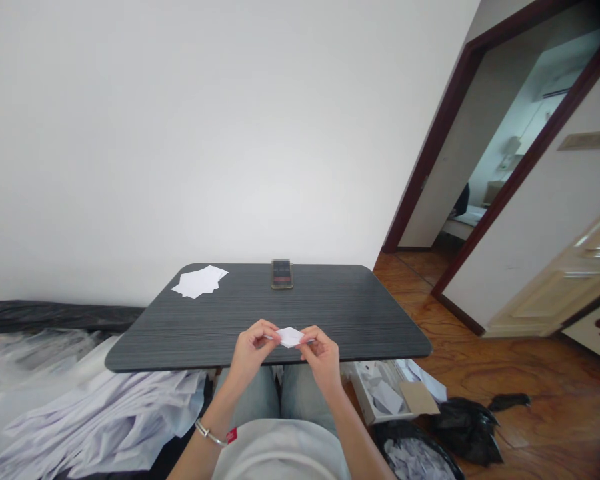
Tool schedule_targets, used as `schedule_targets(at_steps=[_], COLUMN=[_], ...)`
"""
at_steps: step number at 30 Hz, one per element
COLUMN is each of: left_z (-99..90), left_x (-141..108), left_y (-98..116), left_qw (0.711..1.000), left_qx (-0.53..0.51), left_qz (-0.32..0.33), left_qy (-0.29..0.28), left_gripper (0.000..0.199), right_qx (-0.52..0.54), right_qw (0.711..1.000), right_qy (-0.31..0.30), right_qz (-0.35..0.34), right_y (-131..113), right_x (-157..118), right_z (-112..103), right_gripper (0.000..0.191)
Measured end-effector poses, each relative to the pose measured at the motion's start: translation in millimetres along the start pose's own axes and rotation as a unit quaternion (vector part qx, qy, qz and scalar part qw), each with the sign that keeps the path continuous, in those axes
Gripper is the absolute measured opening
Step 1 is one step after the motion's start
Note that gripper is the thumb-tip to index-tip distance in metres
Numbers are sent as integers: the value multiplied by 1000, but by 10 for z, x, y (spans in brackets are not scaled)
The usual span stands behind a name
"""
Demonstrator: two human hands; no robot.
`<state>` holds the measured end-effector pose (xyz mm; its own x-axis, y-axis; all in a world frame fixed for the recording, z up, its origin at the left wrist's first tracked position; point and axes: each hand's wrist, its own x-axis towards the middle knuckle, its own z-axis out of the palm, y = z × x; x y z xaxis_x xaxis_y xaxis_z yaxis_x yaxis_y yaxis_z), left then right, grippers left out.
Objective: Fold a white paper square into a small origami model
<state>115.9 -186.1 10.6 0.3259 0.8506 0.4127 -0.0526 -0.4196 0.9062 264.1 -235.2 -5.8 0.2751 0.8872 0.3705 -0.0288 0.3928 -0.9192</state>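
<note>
Fingers (pixel 266 331) of both hands clamped on a white paper diamond (pixel 290 337), crisp, sharp-cornered, over dark grained tabletop (pixel 340 307)

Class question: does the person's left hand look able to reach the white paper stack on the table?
Probably yes, once it lets go of the small white paper; only dark tabletop lies between the left hand and the stack.
</note>
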Motion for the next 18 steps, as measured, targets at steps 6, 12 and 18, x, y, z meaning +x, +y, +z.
schedule_targets(at_steps=[6,12,18], left_z=[0,38,68], left_x=[1,-11,-19], left_y=[6,24,34], left_qw=[1000,994,994], left_qx=[-2,-11,-28], left_qz=[-15,-104,-105], left_qy=[-3,-22,-27], left_gripper=[9,18,25], right_qx=[16,15,46], right_qw=[1000,998,994], right_qy=[8,9,13], right_qz=[23,59,94], right_y=[-9,51,83], right_x=[-6,-19,-7], right_z=[7,19,34], right_gripper=[5,14,22])
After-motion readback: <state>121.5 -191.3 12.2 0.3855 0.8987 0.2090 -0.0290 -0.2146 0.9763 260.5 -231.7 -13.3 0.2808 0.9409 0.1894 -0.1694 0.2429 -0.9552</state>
